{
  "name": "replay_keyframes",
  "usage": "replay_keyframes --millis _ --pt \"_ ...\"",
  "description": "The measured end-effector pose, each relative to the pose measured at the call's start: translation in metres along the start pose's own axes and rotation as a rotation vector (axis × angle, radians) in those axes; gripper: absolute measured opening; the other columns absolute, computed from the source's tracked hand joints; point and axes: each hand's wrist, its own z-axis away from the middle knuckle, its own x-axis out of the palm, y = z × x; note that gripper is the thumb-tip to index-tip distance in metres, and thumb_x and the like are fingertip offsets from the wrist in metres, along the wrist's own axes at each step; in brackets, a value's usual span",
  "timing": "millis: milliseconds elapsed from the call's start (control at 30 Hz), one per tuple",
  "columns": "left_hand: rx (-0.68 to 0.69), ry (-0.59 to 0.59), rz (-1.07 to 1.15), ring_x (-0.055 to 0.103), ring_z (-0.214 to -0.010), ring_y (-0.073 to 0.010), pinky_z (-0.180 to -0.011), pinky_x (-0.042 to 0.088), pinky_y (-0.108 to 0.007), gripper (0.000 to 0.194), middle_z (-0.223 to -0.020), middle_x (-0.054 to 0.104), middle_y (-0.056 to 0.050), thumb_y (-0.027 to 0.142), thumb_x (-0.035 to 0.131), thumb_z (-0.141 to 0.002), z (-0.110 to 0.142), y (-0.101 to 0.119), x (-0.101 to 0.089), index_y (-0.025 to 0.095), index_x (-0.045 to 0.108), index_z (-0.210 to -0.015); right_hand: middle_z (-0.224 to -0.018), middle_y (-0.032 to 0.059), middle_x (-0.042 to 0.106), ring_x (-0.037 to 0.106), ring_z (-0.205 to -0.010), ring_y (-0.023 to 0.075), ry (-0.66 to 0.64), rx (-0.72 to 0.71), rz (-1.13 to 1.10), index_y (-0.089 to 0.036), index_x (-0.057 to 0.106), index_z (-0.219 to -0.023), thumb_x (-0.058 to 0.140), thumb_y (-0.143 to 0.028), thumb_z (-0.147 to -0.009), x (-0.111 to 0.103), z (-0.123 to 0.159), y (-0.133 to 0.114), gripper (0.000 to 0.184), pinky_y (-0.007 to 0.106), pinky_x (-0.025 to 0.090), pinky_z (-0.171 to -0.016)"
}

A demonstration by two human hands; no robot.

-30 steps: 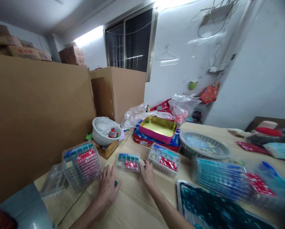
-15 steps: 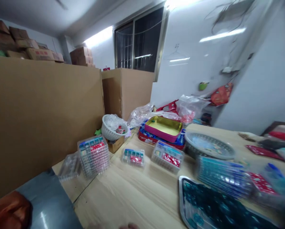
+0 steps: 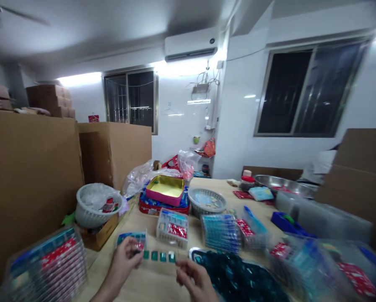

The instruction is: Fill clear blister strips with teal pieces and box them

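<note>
Evidently, fingers of left hand and right hand pinch opposite ends of clear strip with green squares, beside small clear case, over tabletop; dark-teal-filled tray near right hand.

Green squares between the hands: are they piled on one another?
No, the green squares sit side by side in a row with gaps between them.

On my feed, a pink tin with a yellow-gold inside; dark teal-green pieces; red packets patterned with white spots; a pale wood-toned desk; plain brown cardboard; a light grey basket.
</note>
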Motion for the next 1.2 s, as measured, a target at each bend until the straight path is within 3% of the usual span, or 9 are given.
replay_keyframes --millis 200,300,400,533,733,867,967,1067,1200 --pt "0.168 0.081 -0.586 0.063 -0.087 -0.0208 -0.077 0.046 -0.028 0.025 -0.088 0.067 -0.007 0.024 0.061 -0.070 -0.109 0.038 0.077 0.015 0.061 -0.093 -0.052 0.0003 0.057 0.054 -0.050 0.0159 0.387 0.058 0.018 -0.016 0.060 -0.063 0.059 -0.050 -0.067 -0.043 -0.081 0.004 0.034 0.025 0.042 -0.048" --pt "0.146 0.109 -0.679 0.055 -0.106 -0.0267 -0.090 0.039 -0.033 0.027 -0.103 0.063 -0.013 0.023 0.062 -0.071 -0.133 0.035 0.097 0.013 0.062 -0.096 -0.050 0.0006 0.057 0.054 -0.048 0.0173 0.486 0.128 0.113 -0.017 0.058 -0.056 0.057 -0.049 -0.063 -0.054 -0.107 0.028 0.033 0.027 0.043 -0.047" --pt "0.099 0.105 -0.746 0.053 -0.108 -0.0283 -0.089 0.038 -0.033 0.023 -0.107 0.062 -0.017 0.026 0.060 -0.073 -0.142 0.026 0.109 0.012 0.063 -0.091 -0.047 0.0009 0.058 0.056 -0.047 0.0186 0.526 0.197 0.165 -0.018 0.058 -0.053 0.059 -0.045 -0.061 -0.057 -0.120 0.052 0.029 0.028 0.043 -0.047" --pt "0.018 0.094 -0.777 0.058 -0.099 -0.0262 -0.080 0.040 -0.030 0.025 -0.099 0.065 -0.015 0.033 0.057 -0.076 -0.146 0.014 0.111 0.013 0.064 -0.088 -0.053 0.0042 0.065 0.062 -0.056 0.0226 0.528 0.253 0.186 -0.016 0.064 -0.058 0.062 -0.039 -0.057 -0.056 -0.126 0.070 0.022 0.030 0.046 -0.054" --pt "-0.069 0.098 -0.717 0.063 -0.090 -0.0228 -0.071 0.041 -0.026 0.023 -0.093 0.069 -0.014 0.029 0.059 -0.074 -0.150 0.000 0.097 0.012 0.067 -0.086 -0.066 0.0090 0.071 0.066 -0.070 0.0273 0.515 0.275 0.146 -0.014 0.068 -0.064 0.061 -0.033 -0.056 -0.053 -0.131 0.073 0.022 0.034 0.048 -0.066" --pt "-0.049 0.114 -0.672 0.062 -0.087 -0.0219 -0.068 0.039 -0.025 0.020 -0.088 0.070 -0.012 0.030 0.062 -0.072 -0.152 0.000 0.094 0.013 0.069 -0.080 -0.059 0.0074 0.069 0.065 -0.064 0.0266 0.553 0.299 0.093 -0.015 0.064 -0.058 0.062 -0.027 -0.052 -0.049 -0.134 0.068 0.014 0.033 0.047 -0.061" --pt "-0.034 0.111 -0.627 0.061 -0.074 -0.0194 -0.060 0.036 -0.024 0.016 -0.069 0.068 -0.007 0.028 0.061 -0.071 -0.152 0.000 0.093 0.014 0.067 -0.064 -0.056 0.0043 0.066 0.063 -0.059 0.0222 0.582 0.299 0.040 -0.015 0.061 -0.059 0.061 -0.023 -0.050 -0.045 -0.137 0.061 0.012 0.029 0.047 -0.057" --pt "-0.029 0.115 -0.558 0.057 -0.061 -0.0153 -0.052 0.030 -0.022 0.022 -0.051 0.059 -0.001 0.026 0.059 -0.071 -0.152 -0.001 0.093 0.015 0.063 -0.052 -0.055 0.0007 0.063 0.060 -0.056 0.0179 0.614 0.276 0.007 -0.016 0.059 -0.063 0.065 -0.022 -0.049 -0.045 -0.140 0.053 0.017 0.026 0.045 -0.054" --pt "-0.029 0.151 -0.440 0.052 -0.055 -0.0128 -0.049 0.027 -0.021 0.025 -0.045 0.051 0.003 0.028 0.058 -0.072 -0.154 -0.001 0.083 0.015 0.061 -0.050 -0.057 -0.0005 0.060 0.057 -0.053 0.0156 0.603 0.254 -0.031 -0.016 0.057 -0.068 0.070 -0.028 -0.049 -0.042 -0.147 0.040 0.026 0.024 0.043 -0.049"
